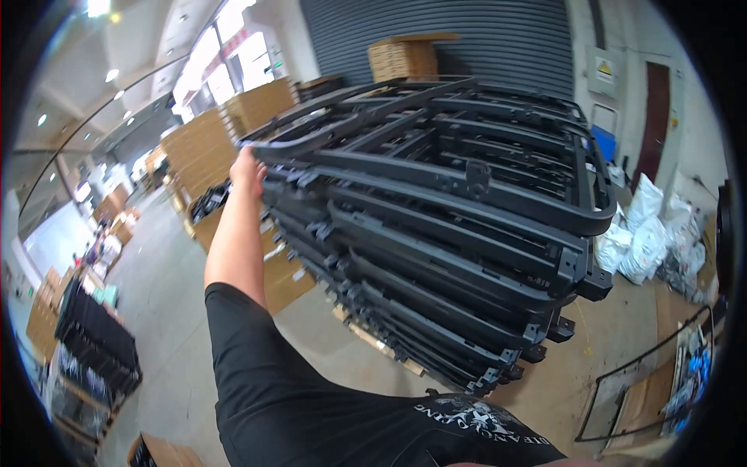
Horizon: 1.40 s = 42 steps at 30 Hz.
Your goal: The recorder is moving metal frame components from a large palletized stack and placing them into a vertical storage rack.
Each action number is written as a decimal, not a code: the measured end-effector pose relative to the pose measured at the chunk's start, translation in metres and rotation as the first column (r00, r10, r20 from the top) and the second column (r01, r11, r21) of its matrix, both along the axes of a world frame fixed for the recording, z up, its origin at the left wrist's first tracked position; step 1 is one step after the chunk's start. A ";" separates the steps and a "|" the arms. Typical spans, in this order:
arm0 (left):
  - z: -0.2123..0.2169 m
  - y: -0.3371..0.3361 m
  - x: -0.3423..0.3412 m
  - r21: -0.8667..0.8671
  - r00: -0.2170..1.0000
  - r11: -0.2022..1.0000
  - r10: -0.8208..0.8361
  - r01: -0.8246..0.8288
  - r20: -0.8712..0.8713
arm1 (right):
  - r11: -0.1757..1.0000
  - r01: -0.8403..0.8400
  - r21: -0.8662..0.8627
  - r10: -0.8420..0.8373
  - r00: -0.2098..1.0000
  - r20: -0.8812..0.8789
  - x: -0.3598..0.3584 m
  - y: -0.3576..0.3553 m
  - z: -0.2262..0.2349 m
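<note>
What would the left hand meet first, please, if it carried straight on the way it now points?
The left hand already touches the top black frame of the stack, so probably that frame's corner rail; depth is unclear.

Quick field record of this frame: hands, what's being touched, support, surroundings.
left hand: on the near-left corner of the top black metal frame, arm stretched out; fingers hidden, grip unclear
right hand: not in view
stack of black frames: tall, leaning, many layers
support: wooden pallet under the stack
left background: cardboard boxes on pallets
right background: white bags by the wall
rear: grey roller door
</note>
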<state>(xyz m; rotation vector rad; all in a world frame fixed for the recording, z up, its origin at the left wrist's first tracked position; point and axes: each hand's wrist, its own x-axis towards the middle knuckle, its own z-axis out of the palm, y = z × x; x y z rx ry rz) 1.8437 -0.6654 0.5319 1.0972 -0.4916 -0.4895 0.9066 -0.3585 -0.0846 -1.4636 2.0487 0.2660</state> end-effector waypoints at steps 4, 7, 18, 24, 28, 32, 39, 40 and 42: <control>0.017 -0.043 0.067 -0.296 0.911 0.892 -0.391 0.342 -0.127 | 0.989 0.141 0.033 -0.142 0.989 0.047 0.062 0.044 -0.005; 0.029 -0.071 0.052 -0.536 0.944 0.835 -0.266 0.123 -0.197 | 0.964 0.255 0.072 -0.260 0.962 0.077 0.093 0.093 -0.014; 0.176 -0.102 -0.136 -0.726 0.803 0.547 -0.596 0.417 0.012 | 0.918 0.343 0.198 -0.376 0.911 0.169 0.162 0.173 -0.069; 0.179 -0.046 -0.275 -0.625 0.783 0.532 -0.582 0.571 0.220 | 0.864 0.449 0.228 -0.499 0.826 0.263 0.144 0.203 -0.089; 0.189 0.005 -0.349 -0.524 0.760 0.561 -0.561 0.641 0.328 | 0.602 0.724 0.336 -0.761 0.393 0.517 0.160 0.199 -0.042; 0.200 0.050 -0.409 -0.428 0.783 0.671 -0.406 0.605 0.471 | 0.602 0.734 0.316 -0.782 0.461 0.420 0.129 0.218 0.048; 0.202 0.163 -0.481 -0.301 0.664 0.748 -0.240 0.591 0.708 | 0.459 0.831 0.314 -0.868 0.344 0.357 0.010 0.259 0.032; 0.205 0.175 -0.483 -0.267 0.644 0.754 -0.258 0.601 0.720 | 0.434 0.842 0.320 -0.872 0.303 0.384 -0.016 0.267 0.002; 0.211 0.214 -0.496 -0.259 0.638 0.799 -0.191 0.542 0.746 | 0.343 0.835 0.431 -0.888 0.140 0.437 -0.097 0.293 -0.108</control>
